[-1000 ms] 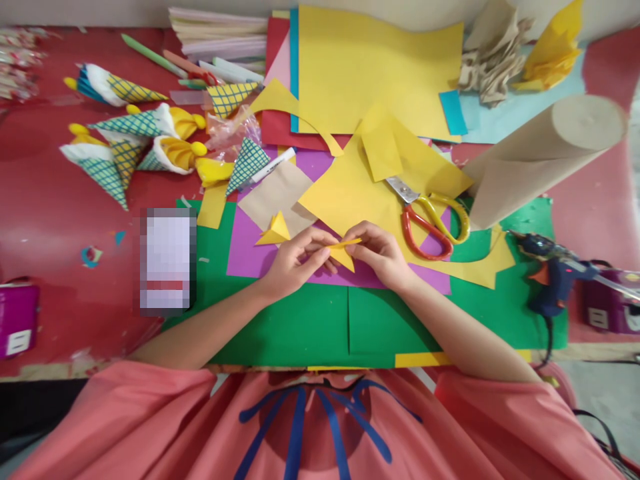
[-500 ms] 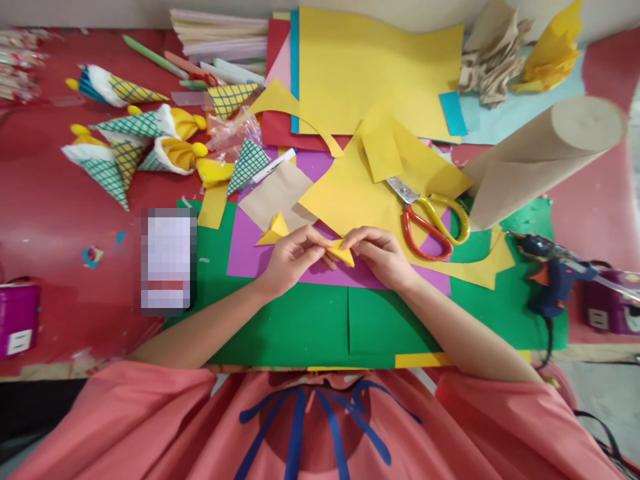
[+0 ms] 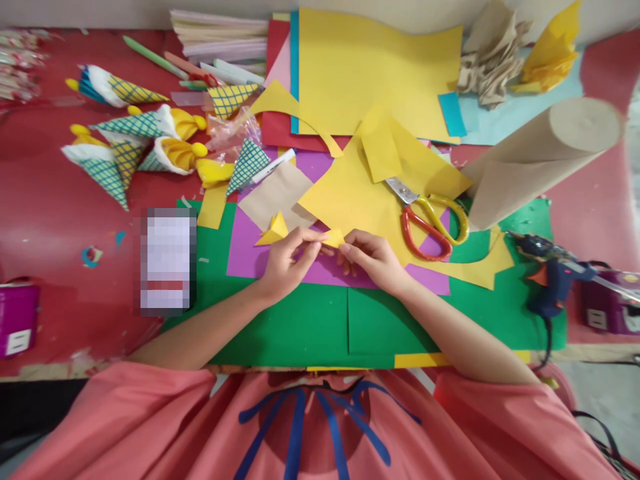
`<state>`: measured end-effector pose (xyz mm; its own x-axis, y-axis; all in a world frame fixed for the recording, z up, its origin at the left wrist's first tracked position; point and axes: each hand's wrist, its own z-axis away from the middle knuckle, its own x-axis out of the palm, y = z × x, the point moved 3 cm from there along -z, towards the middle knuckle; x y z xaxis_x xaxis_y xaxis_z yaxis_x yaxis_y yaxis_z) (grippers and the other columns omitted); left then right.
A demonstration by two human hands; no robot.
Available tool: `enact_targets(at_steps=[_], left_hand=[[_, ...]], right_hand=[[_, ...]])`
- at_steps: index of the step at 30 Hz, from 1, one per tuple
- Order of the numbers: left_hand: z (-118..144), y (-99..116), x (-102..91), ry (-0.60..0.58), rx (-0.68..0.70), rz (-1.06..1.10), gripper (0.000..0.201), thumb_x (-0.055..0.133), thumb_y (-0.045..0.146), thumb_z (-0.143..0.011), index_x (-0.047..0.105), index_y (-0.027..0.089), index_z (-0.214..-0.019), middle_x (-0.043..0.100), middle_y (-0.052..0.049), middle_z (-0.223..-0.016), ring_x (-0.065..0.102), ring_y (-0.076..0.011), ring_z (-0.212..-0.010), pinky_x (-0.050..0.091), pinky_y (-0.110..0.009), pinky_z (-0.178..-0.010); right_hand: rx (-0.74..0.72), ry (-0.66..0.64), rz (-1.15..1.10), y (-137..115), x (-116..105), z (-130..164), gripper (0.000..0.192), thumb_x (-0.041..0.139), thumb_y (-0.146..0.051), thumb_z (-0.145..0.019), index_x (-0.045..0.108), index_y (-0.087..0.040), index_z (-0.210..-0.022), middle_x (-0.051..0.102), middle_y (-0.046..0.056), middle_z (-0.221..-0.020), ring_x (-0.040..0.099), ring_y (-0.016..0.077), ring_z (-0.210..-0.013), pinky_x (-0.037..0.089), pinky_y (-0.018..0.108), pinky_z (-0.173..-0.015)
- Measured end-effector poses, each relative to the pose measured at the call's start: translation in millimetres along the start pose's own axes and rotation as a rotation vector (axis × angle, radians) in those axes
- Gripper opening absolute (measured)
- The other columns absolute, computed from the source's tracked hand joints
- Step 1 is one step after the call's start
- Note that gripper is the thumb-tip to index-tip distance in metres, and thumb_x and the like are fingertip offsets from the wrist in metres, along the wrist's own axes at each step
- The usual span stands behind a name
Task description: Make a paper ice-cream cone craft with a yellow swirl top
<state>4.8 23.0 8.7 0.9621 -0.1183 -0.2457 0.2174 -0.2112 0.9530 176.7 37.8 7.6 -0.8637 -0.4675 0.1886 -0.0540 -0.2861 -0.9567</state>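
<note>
A red table (image 3: 55, 220) fills the view, littered with craft stuff. On it, in front of the person, lies a green sheet (image 3: 300, 327), and on that a purple sheet (image 3: 245, 250). At twelve o'clock from the hands sits a big yellow sheet (image 3: 375, 67) on a stack of coloured papers. At two o'clock a thick roll of brown paper (image 3: 535, 160) lies on its side. At ten o'clock a cluster of checked paper cones (image 3: 125, 143) lies well apart from the hands. At three o'clock, near the green sheet's edge, lies a blue glue gun (image 3: 553, 277). Red and yellow scissors (image 3: 430, 223) rest at one o'clock, just beside the right hand, on a loose yellow piece.

The left hand (image 3: 287, 263) and the right hand (image 3: 373, 260) meet over the purple sheet. Both pinch a small folded yellow paper piece (image 3: 333, 238) between fingertips, one hand at each end; the piece sits between the two hands. A second small folded yellow triangle (image 3: 274, 230) lies on the purple sheet at eleven o'clock, just beside the left hand.
</note>
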Motion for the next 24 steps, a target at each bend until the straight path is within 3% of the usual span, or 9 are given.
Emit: enact_targets(at_steps=[4,8,11,19,24], left_hand=[[-4,2,1.0,0.006,-0.104,0.129,0.027,0.056,0.041,-0.091,0.057,0.02,-0.108,0.07,-0.005,-0.104,0.071,-0.0112,-0.077,0.059,-0.023,-0.069],[-11,6,0.0,0.074,-0.164,0.081,0.026,0.059,0.044,-0.088,0.062,0.018,-0.088,0.071,-0.002,-0.085,0.07,-0.0114,-0.072,0.057,-0.02,-0.064],[-12,6,1.3,0.07,-0.198,0.136,0.026,0.061,0.044,-0.087,0.061,0.018,-0.085,0.071,-0.001,-0.078,0.07,-0.0111,-0.064,0.059,-0.021,-0.063],[-7,2,4.6,-0.046,-0.23,0.185,0.023,0.06,0.041,-0.088,0.061,0.018,-0.093,0.072,-0.001,-0.077,0.071,-0.0114,-0.063,0.059,-0.021,-0.062],[-2,2,8.3,-0.146,-0.192,0.143,0.021,0.059,0.038,-0.09,0.059,0.018,-0.096,0.07,-0.002,-0.08,0.071,-0.0114,-0.068,0.059,-0.021,-0.063]], right_hand=[[-0.023,0.016,0.045,3,0,1,0.03,0.059,-0.044,-0.09,0.054,-0.017,-0.075,0.059,-0.003,-0.063,0.055,0.007,-0.052,0.044,0.02,-0.05],[-0.053,0.03,0.13,4,0,3,0.031,0.054,-0.044,-0.092,0.054,-0.018,-0.076,0.058,-0.003,-0.063,0.053,0.0076,-0.051,0.044,0.021,-0.05],[-0.081,0.033,0.198,3,0,3,0.032,0.051,-0.044,-0.094,0.054,-0.018,-0.076,0.057,-0.002,-0.062,0.053,0.008,-0.052,0.043,0.022,-0.052],[-0.166,0.09,0.257,-4,-3,3,0.035,0.048,-0.047,-0.095,0.056,-0.018,-0.077,0.057,-0.001,-0.067,0.055,0.0104,-0.062,0.044,0.024,-0.06],[-0.123,0.073,0.248,-2,-2,2,0.031,0.055,-0.048,-0.09,0.057,-0.018,-0.081,0.055,-0.003,-0.064,0.051,0.009,-0.056,0.041,0.022,-0.053]])
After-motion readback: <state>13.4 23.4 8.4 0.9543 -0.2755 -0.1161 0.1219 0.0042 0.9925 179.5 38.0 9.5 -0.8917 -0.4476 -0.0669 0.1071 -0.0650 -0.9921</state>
